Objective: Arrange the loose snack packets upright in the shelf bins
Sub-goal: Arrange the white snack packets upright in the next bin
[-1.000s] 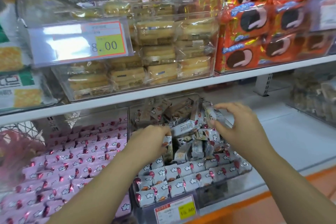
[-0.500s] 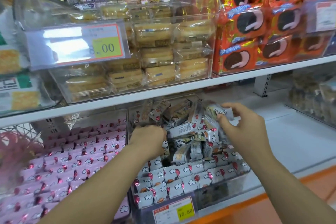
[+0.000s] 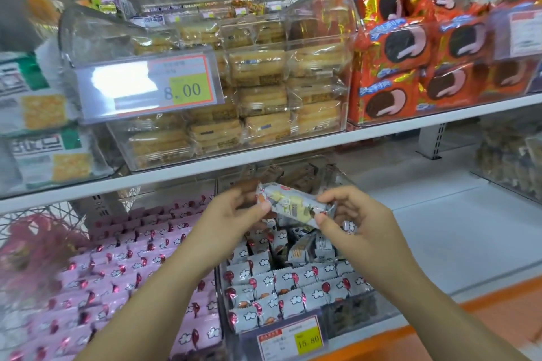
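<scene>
half a second before, both hands were down in the jumble at the back of the bin, each on its own packets; now one packet was lifted clear and held between them above the bin, lying crosswise with its right end tipped a little lower. the left hand pinched its left end between thumb and fingers, and the right hand pinched the right end between thumb and forefinger, the other fingers loosely curled beneath. that looked like a single piece being picked out and turned before going back in upright, so the task was only partly done: the front rows stood neat, while the heap behind them lay every which way. the upper shelf hung close over the back of the bin and would likely cramp any reach in there, and the heap itself filled the space where the next row should stand. pink packets filled the next bin to the left in tidy rows. a price tag sat on the bin's front. above were biscuits in a clear case and orange packs.
</scene>
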Demonstrator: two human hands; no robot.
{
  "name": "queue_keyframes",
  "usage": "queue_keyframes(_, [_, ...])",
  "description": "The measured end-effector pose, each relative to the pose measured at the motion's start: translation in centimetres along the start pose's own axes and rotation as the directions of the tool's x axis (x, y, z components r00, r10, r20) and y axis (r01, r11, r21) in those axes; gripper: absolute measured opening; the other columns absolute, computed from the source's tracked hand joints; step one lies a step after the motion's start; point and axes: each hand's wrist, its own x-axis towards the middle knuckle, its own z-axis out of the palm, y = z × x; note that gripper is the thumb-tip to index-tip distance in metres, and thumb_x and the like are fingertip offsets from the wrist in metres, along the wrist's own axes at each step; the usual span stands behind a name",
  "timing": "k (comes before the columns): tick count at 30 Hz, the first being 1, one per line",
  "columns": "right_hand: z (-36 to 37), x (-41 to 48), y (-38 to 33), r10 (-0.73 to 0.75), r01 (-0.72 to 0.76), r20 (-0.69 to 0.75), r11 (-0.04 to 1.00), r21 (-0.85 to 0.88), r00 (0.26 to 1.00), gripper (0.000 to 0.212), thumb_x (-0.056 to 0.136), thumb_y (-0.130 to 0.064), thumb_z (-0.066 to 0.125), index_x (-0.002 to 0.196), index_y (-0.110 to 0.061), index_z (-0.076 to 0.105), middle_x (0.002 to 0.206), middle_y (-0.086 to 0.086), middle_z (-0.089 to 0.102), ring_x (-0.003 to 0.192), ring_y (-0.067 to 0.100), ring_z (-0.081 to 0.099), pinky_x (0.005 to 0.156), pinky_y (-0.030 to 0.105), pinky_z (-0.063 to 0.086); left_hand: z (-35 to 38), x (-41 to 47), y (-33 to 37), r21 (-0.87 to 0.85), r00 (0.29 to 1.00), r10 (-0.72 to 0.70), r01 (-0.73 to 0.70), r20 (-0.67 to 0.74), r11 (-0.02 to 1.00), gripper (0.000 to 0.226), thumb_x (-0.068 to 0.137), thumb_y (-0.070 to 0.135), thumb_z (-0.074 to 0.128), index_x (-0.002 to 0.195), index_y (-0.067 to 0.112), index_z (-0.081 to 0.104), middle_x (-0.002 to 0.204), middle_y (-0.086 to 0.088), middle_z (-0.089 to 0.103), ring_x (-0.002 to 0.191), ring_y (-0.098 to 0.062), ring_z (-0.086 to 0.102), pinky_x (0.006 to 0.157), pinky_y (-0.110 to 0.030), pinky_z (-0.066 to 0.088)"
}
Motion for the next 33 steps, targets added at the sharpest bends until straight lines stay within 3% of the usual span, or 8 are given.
queue_keyframes(6, [-0.3, 0.6, 0.8, 0.102, -0.102, 0.032, 0.995, 0.001, 0.994, 0.022, 0.085, -0.015, 0.067, 0.1, -0.029, 0.06, 0.096, -0.013, 0.065, 0.084, -0.003, 0.062, 0.078, 0.014, 0.051, -2.1, -1.0, 0.6, 0.06, 0.992, 0.027, -0.019, -0.124, 0.998, 0.024, 0.078, 0.032, 0.071, 0.096, 0.038, 0.057, 0.081, 0.011, 0.074, 0.078, -0.002, 0.069, 0.067, -0.005, 0.044])
queue_keyframes(10, [0.0, 0.8, 1.6, 0.154, -0.078, 0.259, 0.957, -0.28, 0.954, 0.016, 0.088, -0.02, 0.063, 0.102, -0.028, 0.063, 0.094, -0.013, 0.065, 0.084, -0.003, 0.061, 0.083, 0.021, 0.053, -1.9, -0.9, -0.2, 0.172, 1.0, 0.005, -0.01, 0.031, 0.985, 0.017, 0.081, 0.033, 0.071, 0.096, 0.04, 0.068, 0.088, 0.007, 0.075, 0.081, -0.038, 0.066, 0.078, -0.034, 0.045])
queue_keyframes(15, [1.1, 0.8, 1.7, 0.218, 0.051, 0.503, 0.883, -0.466, 0.836, 0.019, 0.095, -0.033, 0.051, 0.112, -0.032, 0.06, 0.101, -0.019, 0.062, 0.09, -0.004, 0.056, 0.085, 0.027, 0.051, -0.3, 0.3, -1.4, 0.475, 0.997, 0.029, -0.062, 0.078, 0.878, 0.016, 0.086, 0.029, 0.068, 0.101, 0.033, 0.066, 0.073, 0.009, 0.062, 0.045, 0.003, 0.047, 0.048, -0.013, 0.033])
queue_keyframes(18, [1.3, 0.9, 1.7, 0.24, 0.121, 0.581, 0.85, -0.513, 0.778, 0.021, 0.097, -0.036, 0.046, 0.103, -0.027, 0.064, 0.097, -0.018, 0.059, 0.086, -0.002, 0.054, 0.082, 0.027, 0.049, -0.1, 1.0, -1.3, 0.571, 0.992, 0.052, -0.11, 0.116, 0.813, 0.012, 0.086, 0.03, 0.068, 0.097, 0.028, 0.067, 0.067, 0.011, 0.059, 0.045, 0.0, 0.045, 0.046, -0.017, 0.032])
queue_keyframes(21, [1.6, 1.1, 1.9, 0.286, 0.176, 0.639, 0.81, -0.559, 0.714, 0.04, 0.099, -0.043, 0.036, 0.106, -0.017, 0.065, 0.119, -0.013, 0.052, 0.104, 0.007, 0.051, 0.095, 0.034, 0.042, -0.5, 1.6, -1.5, 0.548, 0.99, 0.029, -0.102, 0.141, 0.83, 0.009, 0.086, 0.03, 0.069, 0.094, 0.029, 0.066, 0.06, 0.006, 0.06, 0.044, -0.009, 0.041, 0.045, -0.02, 0.031])
queue_keyframes(25, [1.8, 1.3, 1.7, 0.408, 0.06, 0.626, 0.806, -0.59, 0.665, 0.052, 0.099, -0.051, 0.027, 0.12, -0.015, 0.058, 0.129, -0.006, 0.05, 0.115, 0.015, 0.049, 0.102, 0.037, 0.038, -1.2, 1.7, -2.0, 0.505, 0.99, 0.006, -0.076, 0.137, 0.86, 0.008, 0.085, 0.03, 0.069, 0.091, 0.033, 0.065, 0.051, 0.012, 0.056, 0.046, -0.012, 0.042, 0.048, -0.021, 0.031])
queue_keyframes(30, [2.3, 1.3, 1.4, 0.445, 0.137, 0.653, 0.754, -0.642, 0.613, 0.061, 0.098, -0.054, 0.015, 0.142, -0.023, 0.041, 0.151, -0.008, 0.03, 0.139, 0.016, 0.028, 0.112, 0.031, 0.022, -0.7, 1.7, -2.0, 0.568, 0.984, 0.039, -0.133, 0.176, 0.812, 0.011, 0.084, 0.026, 0.071, 0.094, 0.029, 0.067, 0.08, 0.013, 0.062, 0.066, -0.01, 0.055, 0.061, -0.026, 0.044])
queue_keyframes(33, [1.9, 1.4, 1.4, 0.41, 0.029, 0.6, 0.81, -0.586, 0.687, 0.065, 0.094, -0.057, 0.016, 0.135, -0.018, 0.049, 0.141, -0.011, 0.036, 0.131, 0.011, 0.036, 0.107, 0.028, 0.028, -0.1, 1.6, -2.0, 0.658, 0.979, 0.05, -0.17, 0.197, 0.733, 0.02, 0.084, 0.03, 0.07, 0.104, 0.028, 0.065, 0.097, 0.012, 0.057, 0.084, -0.006, 0.054, 0.072, -0.025, 0.043])
